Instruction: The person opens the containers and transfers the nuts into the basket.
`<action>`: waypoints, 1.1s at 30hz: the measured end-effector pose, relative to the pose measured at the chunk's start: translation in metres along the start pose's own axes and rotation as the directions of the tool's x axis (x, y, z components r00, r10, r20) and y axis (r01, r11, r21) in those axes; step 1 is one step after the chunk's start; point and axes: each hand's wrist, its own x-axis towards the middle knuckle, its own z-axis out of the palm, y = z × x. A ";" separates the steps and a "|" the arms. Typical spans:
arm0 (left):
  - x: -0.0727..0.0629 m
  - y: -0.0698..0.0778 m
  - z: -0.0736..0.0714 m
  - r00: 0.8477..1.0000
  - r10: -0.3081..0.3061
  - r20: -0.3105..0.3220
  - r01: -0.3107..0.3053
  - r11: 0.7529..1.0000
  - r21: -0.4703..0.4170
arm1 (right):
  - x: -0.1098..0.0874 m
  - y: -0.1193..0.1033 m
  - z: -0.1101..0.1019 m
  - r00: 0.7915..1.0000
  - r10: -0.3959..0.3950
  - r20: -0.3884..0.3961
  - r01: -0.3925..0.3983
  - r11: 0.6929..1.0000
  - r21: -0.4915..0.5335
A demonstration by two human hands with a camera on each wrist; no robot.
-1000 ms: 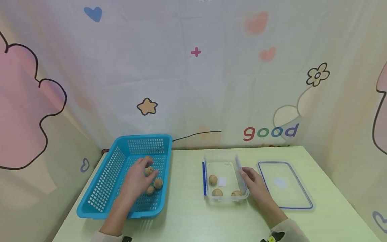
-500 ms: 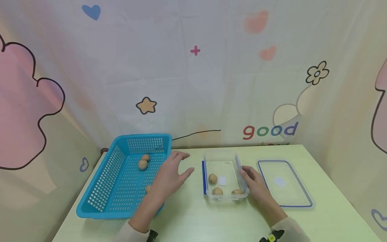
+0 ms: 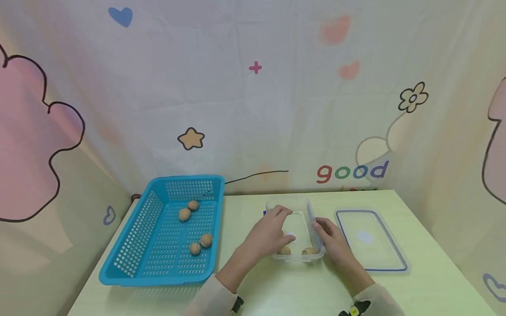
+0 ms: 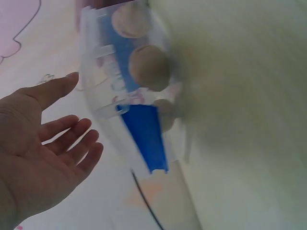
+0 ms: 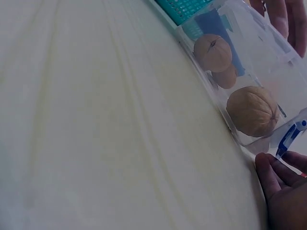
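Observation:
A clear plastic food container (image 3: 298, 258) with blue side latches stands on the table. Three walnuts, one of them a walnut (image 5: 252, 111) near the right end, lie inside it. Above its left part is my left hand (image 3: 265, 235), thumb and fingers apart; the left wrist view shows nothing between them. On the right side, my right hand (image 3: 336, 243) holds the container's edge, fingertips (image 5: 268, 165) close to a latch (image 5: 289, 138). A blue plastic basket (image 3: 158, 281) to the left contains several walnuts, including a far pair with a walnut (image 3: 184, 214) and a near pair.
The container's clear lid (image 3: 371, 268), with a blue seal, lies flat right of the right hand. A patterned cloth (image 3: 253, 118) hangs behind the table's back edge. Bare tabletop (image 3: 237, 219) lies between basket and container.
My left hand has moved right, out of the basket and over the container. One walnut in the basket now lies farther left than before. My right hand has stayed on the container.

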 end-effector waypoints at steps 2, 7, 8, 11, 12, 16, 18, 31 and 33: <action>0.004 -0.003 0.009 1.000 0.001 0.023 -0.002 1.000 0.026 | 0.000 0.000 -0.001 1.000 -0.002 0.006 0.002 1.000 0.008; 0.014 -0.011 0.024 0.997 -0.002 0.071 -0.007 0.990 0.138 | -0.001 0.001 -0.001 1.000 -0.004 0.003 0.004 1.000 0.009; 0.016 -0.013 0.026 0.997 0.001 0.080 -0.015 0.986 0.164 | -0.001 0.002 -0.001 1.000 -0.006 0.001 0.006 1.000 0.005; 0.020 -0.019 0.030 0.994 0.020 0.112 -0.047 0.969 0.242 | -0.001 0.002 -0.001 1.000 -0.008 -0.001 0.008 1.000 -0.003; 0.022 -0.021 0.031 0.992 0.031 0.119 -0.062 0.962 0.267 | -0.001 0.002 -0.001 1.000 -0.010 -0.002 0.009 1.000 -0.006; 0.026 -0.027 0.034 0.990 0.063 0.129 -0.106 0.928 0.358 | 0.000 0.000 -0.001 1.000 0.001 0.004 -0.001 1.000 0.007; 0.028 -0.030 0.033 0.990 0.062 0.130 -0.108 0.915 0.389 | -0.001 0.000 0.000 1.000 0.009 0.012 -0.009 1.000 0.017; 0.029 -0.035 0.032 0.984 0.030 0.176 -0.108 0.886 0.451 | 0.004 0.006 0.001 0.999 0.030 0.024 -0.031 0.998 0.049; 0.029 -0.034 0.032 0.983 0.024 0.180 -0.107 0.879 0.464 | 0.004 0.006 0.001 0.999 0.027 0.024 -0.028 0.998 0.047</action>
